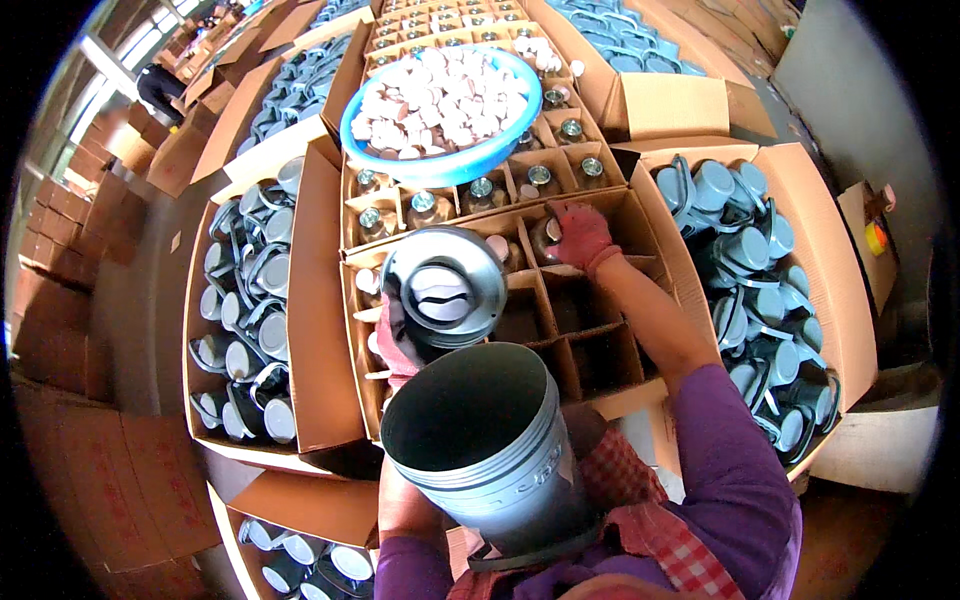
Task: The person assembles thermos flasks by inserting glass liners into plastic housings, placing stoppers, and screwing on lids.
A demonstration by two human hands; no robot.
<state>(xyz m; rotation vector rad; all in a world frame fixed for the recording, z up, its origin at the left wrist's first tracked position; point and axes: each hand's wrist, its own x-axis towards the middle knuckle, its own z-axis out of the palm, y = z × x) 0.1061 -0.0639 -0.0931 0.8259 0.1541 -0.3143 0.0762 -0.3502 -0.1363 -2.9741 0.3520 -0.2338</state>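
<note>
My left hand (396,345), in a red glove, is closed on the side of a grey round thermos top (480,267). A pale piece shows in the middle of that top. My right hand (584,238), also gloved, reaches into a compartment of the near divided carton (655,240), with curled fingers around the capped neck of a glass flask (551,232); most of the flask is hidden. Close to my body stands a grey cylindrical shell (490,470), its wide mouth tilted up and dark inside. Pale caps (368,281) show in compartments along the carton's left side.
A blue basin (437,168) heaped with pale stoppers (440,105) rests on the farther carton of glass flasks (481,190). Open boxes of grey-blue handled parts flank me, one left (325,350) and one right (825,270). A person (158,88) stands far left.
</note>
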